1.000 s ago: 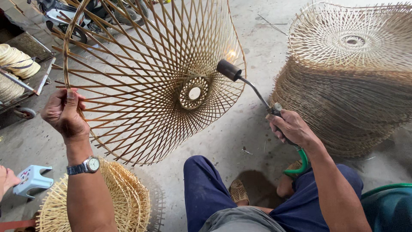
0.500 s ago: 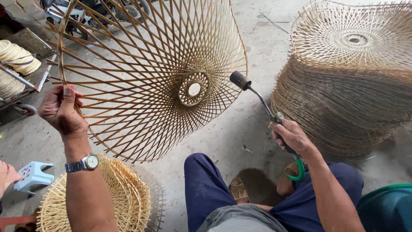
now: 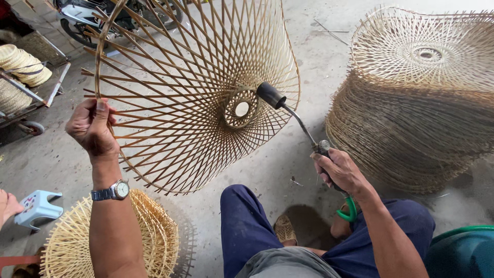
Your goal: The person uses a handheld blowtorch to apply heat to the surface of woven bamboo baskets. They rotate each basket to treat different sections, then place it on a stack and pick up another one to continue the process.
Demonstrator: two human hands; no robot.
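My left hand grips the rim of a large woven bamboo lampshade frame, held up on its side with its open mouth facing me. A silver wristwatch sits on that wrist. My right hand is closed on the handle of a gas torch with a thin bent metal neck. The torch's black nozzle points at the outside of the frame, close to the small ring at its centre. A green hose runs down from the handle.
A tall stack of finished woven frames stands at the right. Another pale frame lies on the concrete floor by my left knee. A small light-blue stool and another person's hand are at the left edge; a cart with coils stands behind.
The torch nozzle has moved left along the frame's outside toward the centre ring. My left hand has turned and shifted the frame slightly; the view has shifted with it.
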